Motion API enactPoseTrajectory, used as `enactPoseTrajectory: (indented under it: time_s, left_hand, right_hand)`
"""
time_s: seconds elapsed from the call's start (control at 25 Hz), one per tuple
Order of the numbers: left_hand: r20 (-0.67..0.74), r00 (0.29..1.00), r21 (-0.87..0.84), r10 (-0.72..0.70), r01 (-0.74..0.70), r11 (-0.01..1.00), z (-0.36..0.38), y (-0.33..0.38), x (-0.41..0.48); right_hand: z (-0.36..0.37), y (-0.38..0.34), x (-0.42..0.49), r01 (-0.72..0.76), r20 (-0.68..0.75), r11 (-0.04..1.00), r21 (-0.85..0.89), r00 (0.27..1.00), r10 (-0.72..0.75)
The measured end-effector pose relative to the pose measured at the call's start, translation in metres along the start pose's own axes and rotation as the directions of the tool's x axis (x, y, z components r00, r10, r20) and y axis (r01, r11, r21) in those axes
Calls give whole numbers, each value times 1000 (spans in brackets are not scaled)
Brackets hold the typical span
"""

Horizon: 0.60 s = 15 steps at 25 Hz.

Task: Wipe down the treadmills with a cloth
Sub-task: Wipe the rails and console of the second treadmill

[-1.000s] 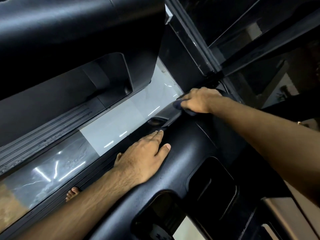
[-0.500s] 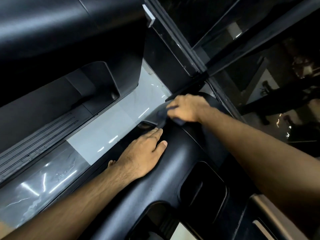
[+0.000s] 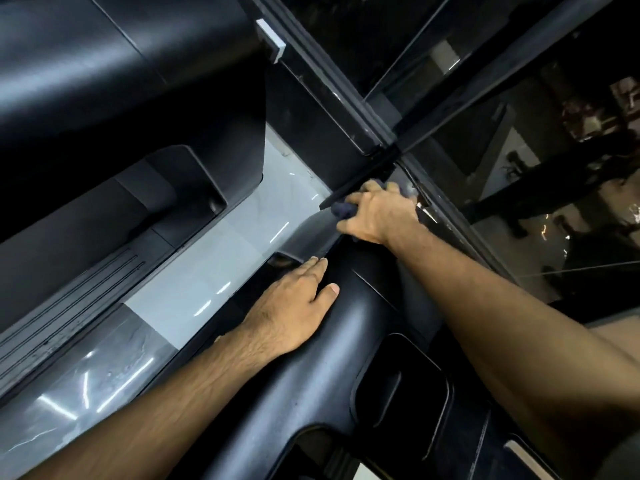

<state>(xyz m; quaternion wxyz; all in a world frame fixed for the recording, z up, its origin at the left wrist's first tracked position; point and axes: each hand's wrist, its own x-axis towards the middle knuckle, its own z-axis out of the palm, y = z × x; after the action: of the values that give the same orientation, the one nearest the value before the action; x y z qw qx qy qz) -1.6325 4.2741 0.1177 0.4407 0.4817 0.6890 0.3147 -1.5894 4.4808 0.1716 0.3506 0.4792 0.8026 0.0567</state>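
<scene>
I look down on the black console of a treadmill (image 3: pixel 346 368). My left hand (image 3: pixel 294 306) lies flat on its rounded top, fingers straight and pointing away from me. My right hand (image 3: pixel 377 216) is farther off, at the console's far end, and grips a dark blue cloth (image 3: pixel 341 208) that it presses against the black plastic. Only a small fold of the cloth shows beyond the fingers; the rest is hidden under the hand.
A second black treadmill (image 3: pixel 121 98) fills the upper left, with a ribbed side rail (image 3: pixel 69 327) below it. Glossy pale floor (image 3: pixel 207 265) runs between the two machines. Dark window frames (image 3: pixel 346 109) and glass stand beyond my right hand. Recessed pockets (image 3: pixel 398 386) sit in the near console.
My right hand with the cloth has slid along the far end of the console, up and to the right toward the window frame. My left hand has stayed flat in place.
</scene>
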Motion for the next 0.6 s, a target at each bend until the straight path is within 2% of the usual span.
enactPoseTrajectory:
  time_s: [0.12,0.28,0.4,0.6]
  left_hand:
    - [10,1000,18,2,-2,1000,-5,3,-20]
    - [-17,1000,-7,-21,21,1000,-18,-2,-79]
    - [-40,998,37,-41,42,998,-24,-9,-139]
    - [-68,997,86,-45,51,995,-23,-22,-239]
  right_hand:
    - [7,-13,-25,-26,-157,995,93,987,40]
    - [1,-34,-97,-47,-185,949,312,977,109]
    - [14,-50,-182,17,-205,833,553,972,116]
    - [60,-87,-307,194,-288,625,757,956,53]
